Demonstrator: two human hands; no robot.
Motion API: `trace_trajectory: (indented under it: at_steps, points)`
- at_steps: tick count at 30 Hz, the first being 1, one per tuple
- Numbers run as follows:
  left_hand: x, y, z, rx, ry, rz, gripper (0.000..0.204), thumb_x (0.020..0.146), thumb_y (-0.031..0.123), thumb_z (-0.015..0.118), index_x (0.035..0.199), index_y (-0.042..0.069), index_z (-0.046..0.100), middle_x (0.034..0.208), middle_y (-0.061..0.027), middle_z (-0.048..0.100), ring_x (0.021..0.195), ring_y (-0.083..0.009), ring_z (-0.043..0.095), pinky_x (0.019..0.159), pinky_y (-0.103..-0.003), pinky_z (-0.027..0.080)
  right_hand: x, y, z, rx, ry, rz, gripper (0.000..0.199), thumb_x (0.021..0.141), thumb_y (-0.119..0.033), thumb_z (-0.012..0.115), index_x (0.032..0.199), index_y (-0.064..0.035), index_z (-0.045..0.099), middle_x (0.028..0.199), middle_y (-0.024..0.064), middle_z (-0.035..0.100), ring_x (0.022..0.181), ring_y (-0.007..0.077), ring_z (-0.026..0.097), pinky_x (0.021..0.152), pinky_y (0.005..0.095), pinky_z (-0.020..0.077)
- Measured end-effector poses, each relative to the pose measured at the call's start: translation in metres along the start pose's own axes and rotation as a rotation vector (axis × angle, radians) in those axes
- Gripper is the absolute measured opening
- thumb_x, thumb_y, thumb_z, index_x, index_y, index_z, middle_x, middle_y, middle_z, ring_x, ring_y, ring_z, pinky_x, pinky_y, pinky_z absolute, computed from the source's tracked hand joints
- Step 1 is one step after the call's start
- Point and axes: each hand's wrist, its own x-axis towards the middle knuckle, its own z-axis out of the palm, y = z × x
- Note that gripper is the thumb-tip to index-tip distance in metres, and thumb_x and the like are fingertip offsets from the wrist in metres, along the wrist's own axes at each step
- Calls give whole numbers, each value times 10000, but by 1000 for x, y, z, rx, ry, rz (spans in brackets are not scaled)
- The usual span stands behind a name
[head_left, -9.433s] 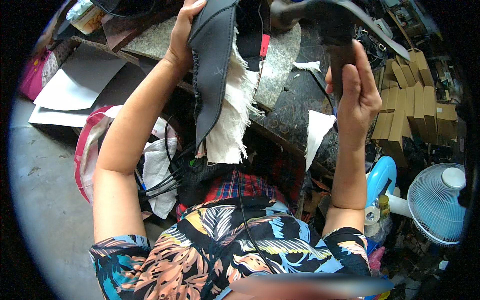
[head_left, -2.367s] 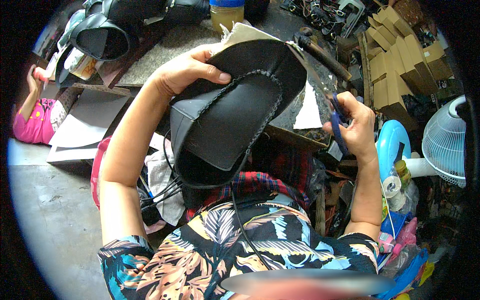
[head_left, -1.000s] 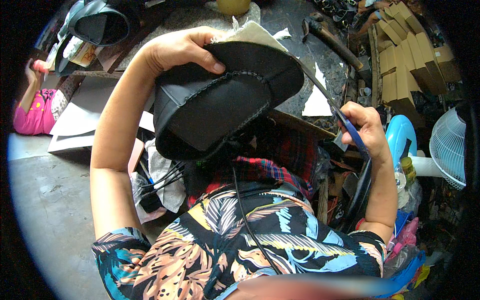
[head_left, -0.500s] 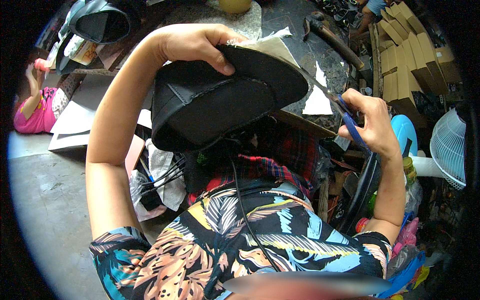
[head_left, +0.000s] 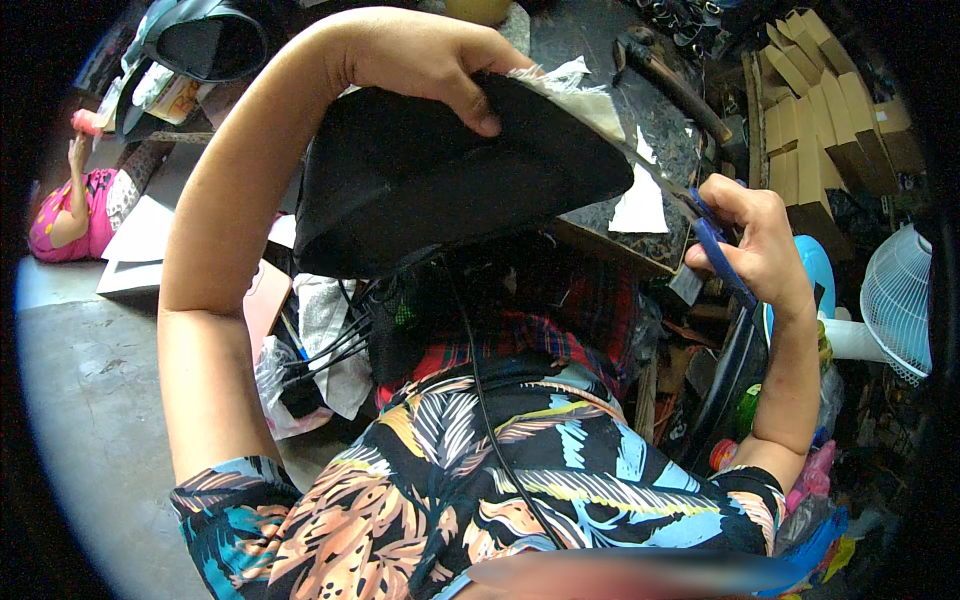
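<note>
The left hand (head_left: 425,55) was curled over the upper edge of a black leather piece (head_left: 440,185), fingers (head_left: 475,100) closed down on its face and thumb hidden behind, holding it raised above the worktable (head_left: 640,150). A frayed white lining (head_left: 575,90) showed along the piece's top edge, just beside those fingers. The right hand (head_left: 755,245) was closed around a blue-handled knife (head_left: 715,245), its blade apparently reaching up to the piece's right corner, though that contact was hard to make out. Stacked cardboard boxes (head_left: 810,120) stood on the worktable's right, a white fan (head_left: 900,300) below them.
</note>
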Motion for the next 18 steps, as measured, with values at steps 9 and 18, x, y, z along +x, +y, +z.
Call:
trace_trajectory:
  at_steps: [9, 18]
  points:
    - [-11, 0, -5, 28, 85, -63, 421, 831, 143, 786, 1171, -68, 655, 1013, -47, 728, 930, -104, 655, 891, -269, 518, 1, 0, 7, -52, 38, 2, 403, 717, -335, 830, 822, -13, 612, 621, 89, 523, 549, 167, 486, 539, 315, 401]
    - [-12, 19, 1, 14, 69, 61, 411, 843, 92, 744, 1202, -79, 640, 1049, -62, 728, 959, -107, 651, 933, -270, 510, 0, -6, 9, 144, -73, 163, 434, 699, -369, 820, 820, -21, 591, 623, 120, 513, 542, 240, 481, 553, 341, 408]
